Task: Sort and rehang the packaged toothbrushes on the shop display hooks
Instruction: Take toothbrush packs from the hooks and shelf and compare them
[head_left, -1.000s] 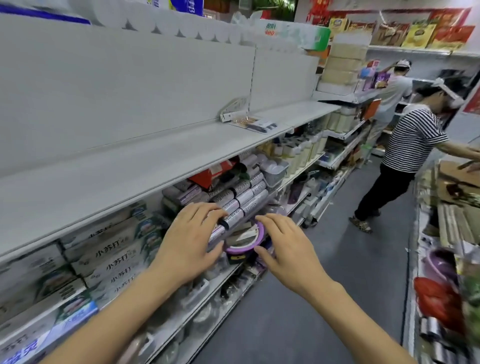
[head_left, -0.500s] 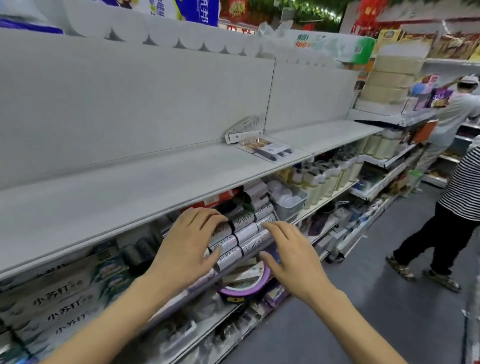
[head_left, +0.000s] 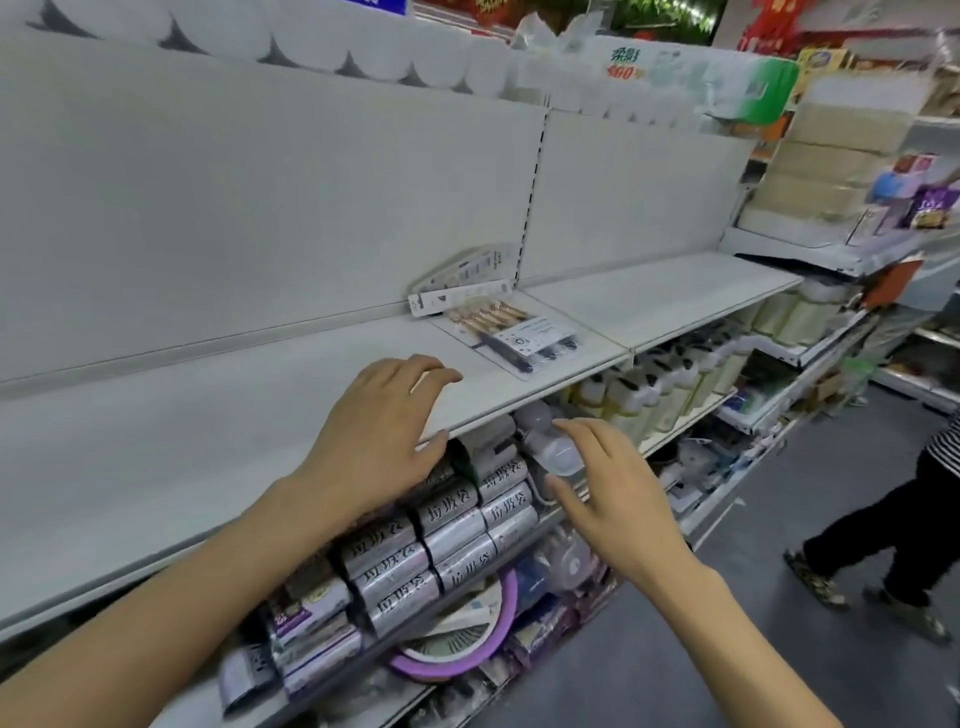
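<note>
Head view, left hand over shelf edge — toothbrush packs beyond

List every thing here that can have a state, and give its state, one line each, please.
Left hand: open, fingers resting on the shelf edge, holding nothing.
Right hand: open, fingers spread, in front of the lower shelf, holding nothing.
Toothbrush pack: lying flat on the shelf, not hung.
Second pack: leaning against the back panel.
Shelf: mostly bare.
Silver rolls: stacked in rows under the shelf.
</note>
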